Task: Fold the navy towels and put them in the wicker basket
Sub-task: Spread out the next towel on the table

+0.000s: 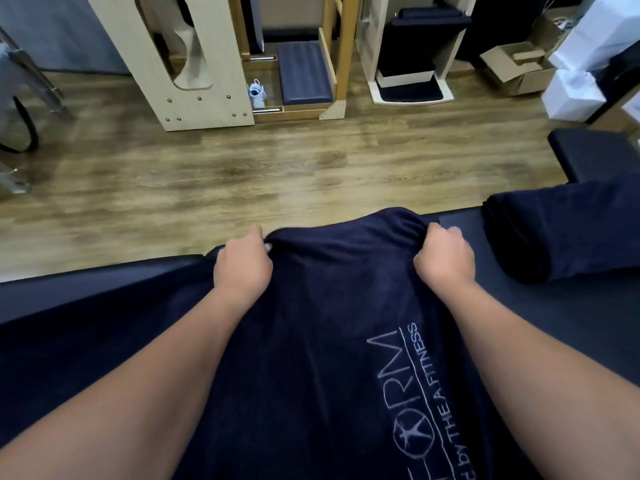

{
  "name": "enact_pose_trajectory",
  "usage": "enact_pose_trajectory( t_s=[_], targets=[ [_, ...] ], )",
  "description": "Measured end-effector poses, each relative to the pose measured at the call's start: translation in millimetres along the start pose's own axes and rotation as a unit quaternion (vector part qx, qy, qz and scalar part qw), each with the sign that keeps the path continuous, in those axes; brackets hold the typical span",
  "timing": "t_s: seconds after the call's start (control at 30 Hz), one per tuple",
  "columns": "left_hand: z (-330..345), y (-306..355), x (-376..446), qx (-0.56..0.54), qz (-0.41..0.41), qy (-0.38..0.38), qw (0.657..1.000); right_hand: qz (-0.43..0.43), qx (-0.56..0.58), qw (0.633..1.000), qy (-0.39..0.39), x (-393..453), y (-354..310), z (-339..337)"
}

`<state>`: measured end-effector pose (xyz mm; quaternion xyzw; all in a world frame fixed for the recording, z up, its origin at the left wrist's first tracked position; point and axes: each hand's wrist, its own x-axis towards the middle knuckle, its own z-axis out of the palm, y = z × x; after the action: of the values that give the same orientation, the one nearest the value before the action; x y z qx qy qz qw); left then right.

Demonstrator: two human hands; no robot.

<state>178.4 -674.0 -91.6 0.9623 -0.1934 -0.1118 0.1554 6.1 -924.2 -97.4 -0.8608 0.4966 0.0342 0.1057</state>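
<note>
Navy towel (322,341): lying spread over the dark padded bench (86,299), lower centre of frame.
Left hand (242,265): fingers curling, gripping the towel's far edge.
Right hand (445,258): gripping the same edge, fingers curled.
Second towel (561,233): sitting bundled at right.

Both hands sit at the far edge of the dark padded bench (571,320), gripping the spread navy embroidered towel (311,341). Right of it, a bare strip of bench lies open, then a rolled pile of navy towels (554,237) blocks the far right corner. Beyond the far edge, open wood-plank floor (242,168) runs to pale wooden equipment frames (194,64).
</note>
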Motion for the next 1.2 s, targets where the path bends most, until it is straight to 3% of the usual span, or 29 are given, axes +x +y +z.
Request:
enact_pose_trajectory(
  t_s=[0.1,0.17,0.27,0.4,0.53,0.67,0.87,0.97,1.07,1.2],
  targets=[
    [0.9,22.3,10.3,-0.031,0.03,-0.012,0.999,-0.01,0.014,0.997,0.078,15.0,11.1,0.7],
    [2.9,38.4,-6.2,0.032,0.082,-0.09,0.992,-0.043,0.03,0.997,0.059,15.8,18.3,4.0],
    [9.7,60.5,-63.7,0.136,0.164,-0.209,0.954,-0.077,0.04,0.996,0.023,-9.8,35.3,16.4],
    [37.8,79.0,-145.1,0.231,0.261,-0.311,0.884,-0.021,0.089,0.994,0.054,-79.0,78.6,29.4],
    [55.4,90.3,-161.2,0.262,0.247,-0.315,0.878,0.121,0.085,0.984,0.1,-157.5,123.6,31.9],
    [55.1,99.1,-158.5,0.275,0.224,-0.326,0.877,0.171,0.058,0.983,0.04,-211.6,141.3,32.2],
    [53.8,93.1,-161.5,0.268,0.23,-0.303,0.885,0.214,0.141,0.965,-0.057,-230.2,175.8,10.9],
    [53.4,90.2,-166.0,0.255,0.237,-0.293,0.89,0.263,0.23,0.935,0.056,-240.3,211.5,-0.9],
    [51.9,89.4,-174.5,0.26,0.265,-0.273,0.888,0.291,0.224,0.913,0.178,-256.0,239.4,-14.7],
    [53.8,100.7,-195.9,0.283,0.324,-0.244,0.869,0.285,0.231,0.928,0.063,-277.0,252.4,-10.9]
  ],
)
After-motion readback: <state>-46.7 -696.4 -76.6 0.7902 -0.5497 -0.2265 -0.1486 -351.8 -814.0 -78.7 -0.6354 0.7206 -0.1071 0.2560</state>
